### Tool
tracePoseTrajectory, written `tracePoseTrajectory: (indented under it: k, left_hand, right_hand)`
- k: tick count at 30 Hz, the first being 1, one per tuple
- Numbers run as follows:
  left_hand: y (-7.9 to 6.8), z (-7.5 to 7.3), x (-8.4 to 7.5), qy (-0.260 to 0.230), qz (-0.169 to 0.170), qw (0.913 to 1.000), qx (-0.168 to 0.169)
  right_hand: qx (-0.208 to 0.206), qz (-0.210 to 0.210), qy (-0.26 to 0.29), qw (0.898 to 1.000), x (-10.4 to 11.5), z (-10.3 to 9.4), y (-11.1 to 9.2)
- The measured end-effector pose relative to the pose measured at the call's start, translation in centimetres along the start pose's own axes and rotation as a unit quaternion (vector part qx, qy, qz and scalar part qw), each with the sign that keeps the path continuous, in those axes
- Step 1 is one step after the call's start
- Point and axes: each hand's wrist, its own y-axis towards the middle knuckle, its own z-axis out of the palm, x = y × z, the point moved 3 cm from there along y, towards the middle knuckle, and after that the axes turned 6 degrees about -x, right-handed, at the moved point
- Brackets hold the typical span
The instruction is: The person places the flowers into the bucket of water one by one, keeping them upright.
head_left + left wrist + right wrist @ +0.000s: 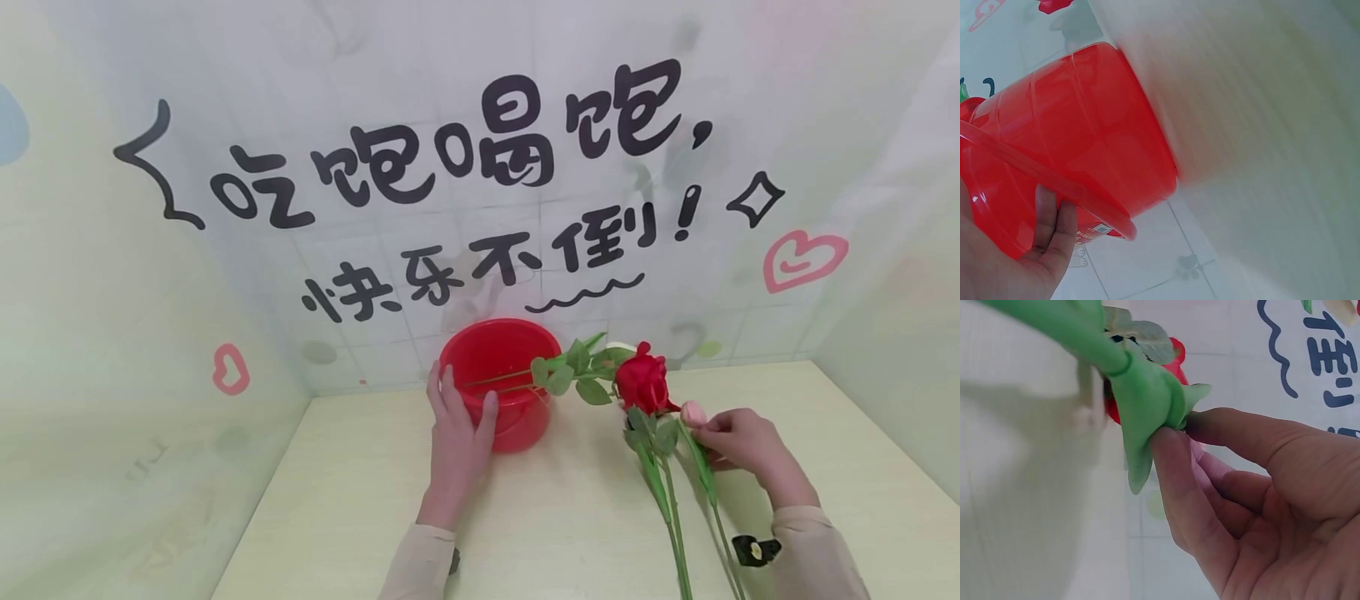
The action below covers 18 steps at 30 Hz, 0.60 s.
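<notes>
A red bucket (517, 421) stands on the table near the back wall, its handle (1041, 172) hanging down along the side. My left hand (459, 437) holds the bucket's near left side, fingers and thumb spread around it. Long green stems run into the bucket, and their leaves (577, 367) lean out over the right rim. Farther right, my right hand (746, 446) pinches a pink artificial tulip (693, 414) just under its bloom, at the green leaf (1147, 394). Beside it is a red rose (641, 382), with green stems (675, 517) stretching toward the front edge.
The pale wooden table (360, 500) is bounded by a printed back wall (405, 67) with large black lettering and by side walls. A dark wristband (756, 550) shows at my right sleeve (813, 550).
</notes>
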Motion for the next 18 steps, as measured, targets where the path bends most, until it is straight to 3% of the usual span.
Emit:
tracePoseTrajectory:
  k: [11, 18]
  left_hand:
    - [0.0, 0.0, -0.1, 0.001, 0.002, 1.0000, -0.006]
    - [0.0, -0.1, -0.1, 0.002, -0.002, 1.0000, -0.002]
  right_hand:
    - [-0.046, -0.036, 0.031, 0.998, 2.1, -2.0, -1.3]
    - [-0.089, -0.064, 0.101, 0.989, 3.7, -3.1, -2.2]
